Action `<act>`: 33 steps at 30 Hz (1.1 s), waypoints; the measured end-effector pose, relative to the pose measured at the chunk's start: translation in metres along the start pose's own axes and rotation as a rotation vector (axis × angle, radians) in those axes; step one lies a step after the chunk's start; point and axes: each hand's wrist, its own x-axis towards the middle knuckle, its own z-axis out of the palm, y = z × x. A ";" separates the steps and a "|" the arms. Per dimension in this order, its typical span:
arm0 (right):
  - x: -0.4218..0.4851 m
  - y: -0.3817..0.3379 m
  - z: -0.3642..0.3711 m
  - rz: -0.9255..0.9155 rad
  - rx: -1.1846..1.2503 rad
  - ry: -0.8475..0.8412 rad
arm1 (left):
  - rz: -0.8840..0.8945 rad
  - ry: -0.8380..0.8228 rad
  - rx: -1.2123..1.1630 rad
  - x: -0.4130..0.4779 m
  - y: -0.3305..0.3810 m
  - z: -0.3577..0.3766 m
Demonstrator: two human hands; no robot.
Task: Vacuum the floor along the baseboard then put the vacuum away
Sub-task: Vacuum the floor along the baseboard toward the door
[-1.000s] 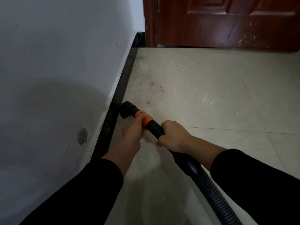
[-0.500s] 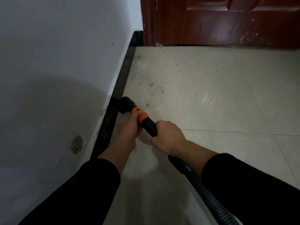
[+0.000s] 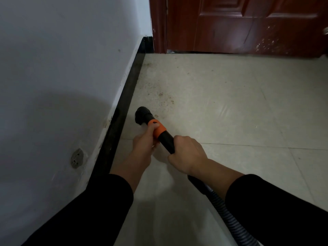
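I hold a black vacuum wand with an orange collar low over the pale tiled floor. Its black nozzle sits on the tile a short gap to the right of the black baseboard. My left hand grips the wand at the orange collar. Just behind it, my right hand is wrapped round the black tube. The ribbed hose trails back to the lower right, partly hidden under my right sleeve.
A white wall with a round grey patch runs along the left. A dark red door and its frame close the far end. Brown specks of dirt lie on the tiles ahead of the nozzle.
The nozzle has moved forward along the wall and come away from the baseboard to the right. Both hands travelled with it and kept their grip.
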 end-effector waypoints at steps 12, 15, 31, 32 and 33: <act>-0.015 0.018 -0.013 0.031 -0.013 0.013 | 0.000 -0.033 0.011 -0.020 -0.002 0.022; -0.017 0.024 -0.016 0.043 -0.015 0.022 | -0.009 -0.036 0.012 -0.024 -0.002 0.029; -0.023 0.059 -0.029 0.152 -0.008 0.079 | -0.038 -0.083 0.019 -0.034 -0.007 0.077; -0.023 0.062 -0.029 0.158 -0.007 0.086 | -0.042 -0.086 0.022 -0.034 -0.007 0.080; -0.023 0.064 -0.030 0.161 -0.009 0.093 | -0.049 -0.092 0.023 -0.034 -0.006 0.083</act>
